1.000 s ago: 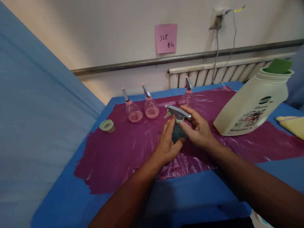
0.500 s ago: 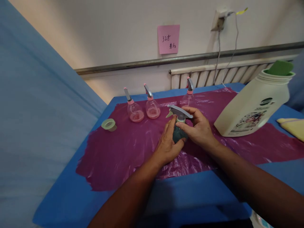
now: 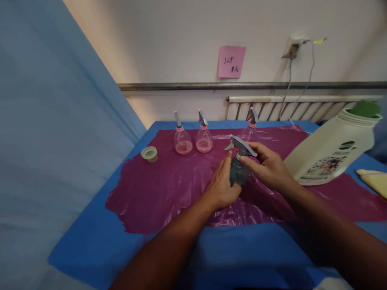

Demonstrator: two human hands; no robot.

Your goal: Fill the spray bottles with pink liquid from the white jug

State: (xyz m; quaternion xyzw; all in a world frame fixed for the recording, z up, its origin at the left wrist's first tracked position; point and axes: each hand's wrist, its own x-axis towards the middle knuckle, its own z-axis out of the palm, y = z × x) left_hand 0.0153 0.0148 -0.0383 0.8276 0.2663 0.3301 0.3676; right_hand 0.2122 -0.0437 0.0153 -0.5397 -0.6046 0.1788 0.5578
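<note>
A small spray bottle (image 3: 238, 172) with dark green liquid and a grey trigger head stands between my hands. My left hand (image 3: 223, 183) is wrapped round its body from the left. At its neck, just under the spray head, the thumb and fingers of my right hand (image 3: 267, 165) close on the collar. Behind and to the left are two clear spray bottles with pink collars and pink liquid, one spray bottle (image 3: 183, 141) beside another spray bottle (image 3: 204, 140). A further pink-collared spray bottle (image 3: 251, 125) stands behind my right hand, its lower part hidden.
Purple plastic sheeting (image 3: 157, 189) covers much of the blue table (image 3: 90, 237). A pale green cap (image 3: 149, 153) lies at left. To the right stand a large cream jug (image 3: 329, 153) with a green object in its mouth, and a yellow cloth (image 3: 373, 181). A blue curtain (image 3: 45, 121) hangs left.
The view has tilted and shifted, so everything sits further right and mostly lower. Both hands still hold the green spray bottle; my right fingers have shifted slightly at its neck.
</note>
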